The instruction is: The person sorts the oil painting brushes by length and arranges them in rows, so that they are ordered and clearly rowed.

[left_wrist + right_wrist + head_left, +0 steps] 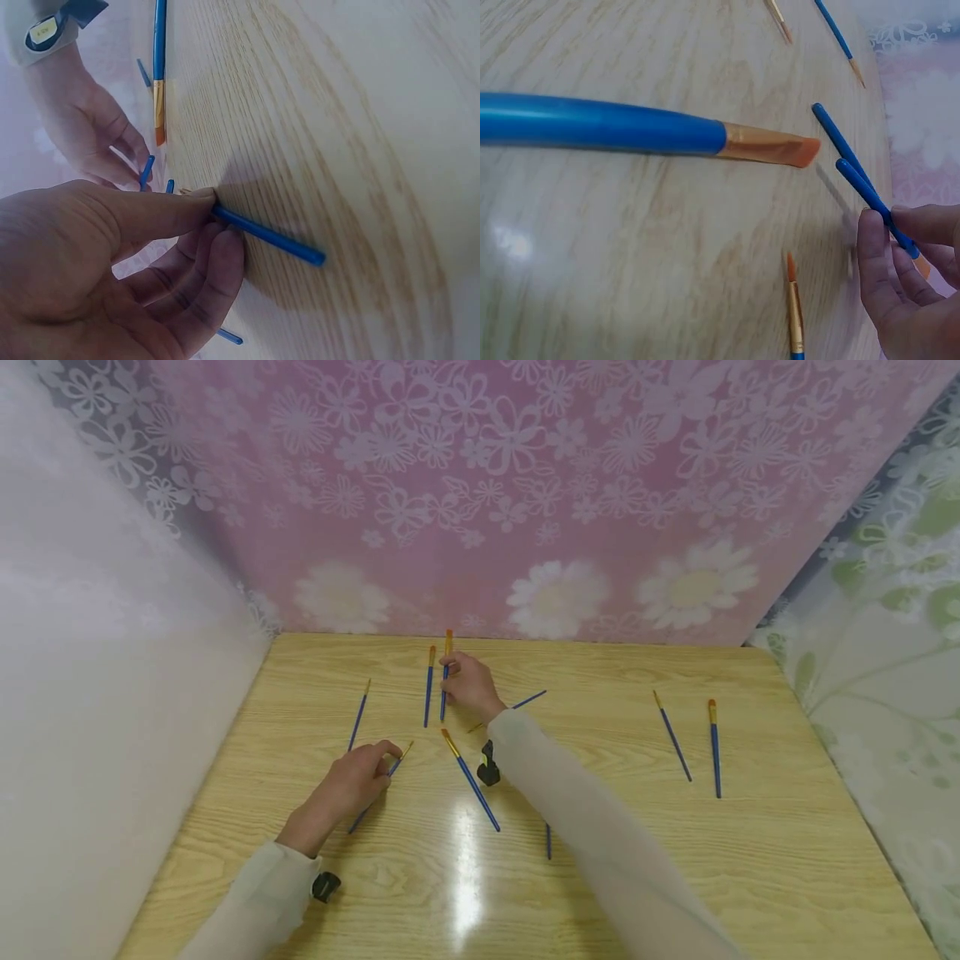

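Note:
My left hand (348,785) pinches a thin blue-handled paintbrush (270,238) between thumb and fingers, low over the table on the left. Its gold ferrule points away, toward the back. At the back of the table my right hand (471,685) grips another blue paintbrush (862,182) by its handle, bristles toward the wall. Just left of that one lies a similar flat paintbrush (429,689), nearly parallel to it. A slim paintbrush (360,718) lies beyond the left hand. Between the hands, a larger angled paintbrush (472,781) rests slantwise.
Behind the right wrist, a thin paintbrush (528,699) lies partly hidden. The right forearm covers most of another paintbrush (549,842). Two more, a thin paintbrush (675,739) and a flat paintbrush (716,752), lie at the right. Flowered pink cloth (450,585) hangs along the wooden table's (780,860) back edge.

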The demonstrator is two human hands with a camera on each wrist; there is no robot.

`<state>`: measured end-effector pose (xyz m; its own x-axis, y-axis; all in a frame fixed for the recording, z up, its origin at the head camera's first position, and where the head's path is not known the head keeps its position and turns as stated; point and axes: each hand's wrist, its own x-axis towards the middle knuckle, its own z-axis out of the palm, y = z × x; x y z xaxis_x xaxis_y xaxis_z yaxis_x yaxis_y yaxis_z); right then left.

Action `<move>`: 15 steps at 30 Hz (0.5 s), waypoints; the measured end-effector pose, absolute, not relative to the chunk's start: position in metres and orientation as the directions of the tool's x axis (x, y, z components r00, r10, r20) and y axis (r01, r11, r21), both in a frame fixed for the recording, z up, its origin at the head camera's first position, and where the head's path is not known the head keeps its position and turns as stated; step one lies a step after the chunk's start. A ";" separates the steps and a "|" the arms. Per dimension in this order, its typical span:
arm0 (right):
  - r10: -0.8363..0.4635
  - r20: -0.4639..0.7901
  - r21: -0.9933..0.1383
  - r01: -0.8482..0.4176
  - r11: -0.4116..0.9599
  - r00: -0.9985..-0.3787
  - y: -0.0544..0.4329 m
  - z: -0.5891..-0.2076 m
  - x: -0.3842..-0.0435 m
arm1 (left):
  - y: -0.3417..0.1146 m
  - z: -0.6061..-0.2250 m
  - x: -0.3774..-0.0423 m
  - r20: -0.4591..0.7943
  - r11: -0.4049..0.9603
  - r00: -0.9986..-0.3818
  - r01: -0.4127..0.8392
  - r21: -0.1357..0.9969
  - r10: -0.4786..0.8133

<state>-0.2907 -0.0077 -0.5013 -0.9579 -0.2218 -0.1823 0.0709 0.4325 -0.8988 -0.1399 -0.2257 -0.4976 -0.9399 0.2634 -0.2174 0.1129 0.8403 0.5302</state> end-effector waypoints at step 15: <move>-0.230 -0.143 -0.881 0.018 0.474 -0.963 -0.015 -0.512 -0.286 | -0.224 -0.497 -0.140 -0.225 0.846 -0.941 0.101 0.524 0.251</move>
<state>-0.2858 -0.0148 -0.5116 -0.9625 -0.2301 -0.1434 0.0180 0.4735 -0.8806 -0.1398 -0.2238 -0.4971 -0.9414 0.2514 -0.2247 0.1007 0.8455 0.5244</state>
